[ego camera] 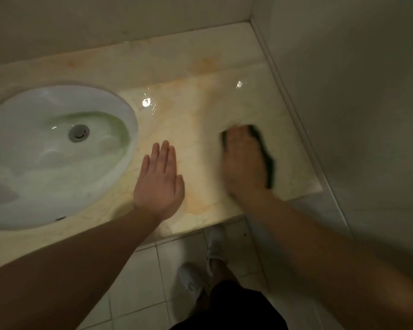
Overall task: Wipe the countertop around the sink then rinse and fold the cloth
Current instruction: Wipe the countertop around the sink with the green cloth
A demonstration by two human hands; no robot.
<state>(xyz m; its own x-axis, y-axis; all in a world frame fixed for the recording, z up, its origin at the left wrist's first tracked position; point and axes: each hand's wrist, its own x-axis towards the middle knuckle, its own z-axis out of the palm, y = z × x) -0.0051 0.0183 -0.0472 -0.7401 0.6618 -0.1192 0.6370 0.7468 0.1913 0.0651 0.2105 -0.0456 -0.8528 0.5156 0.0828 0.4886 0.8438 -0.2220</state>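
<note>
A beige marble countertop (196,108) runs from the white oval sink (119,110) on the left to the wall on the right. My right hand (244,163) presses a dark cloth (268,160) flat on the counter near its right end; the hand is blurred and hides most of the cloth. My left hand (159,182) rests flat on the counter beside the sink rim, fingers together and holding nothing. Wet patches shine on the stone behind the hands.
The sink holds shallow water around a metal drain (78,132). A wall (355,91) closes the counter's right side and another runs behind it. Past the counter's front edge are pale floor tiles (153,289) and my white shoes (215,244).
</note>
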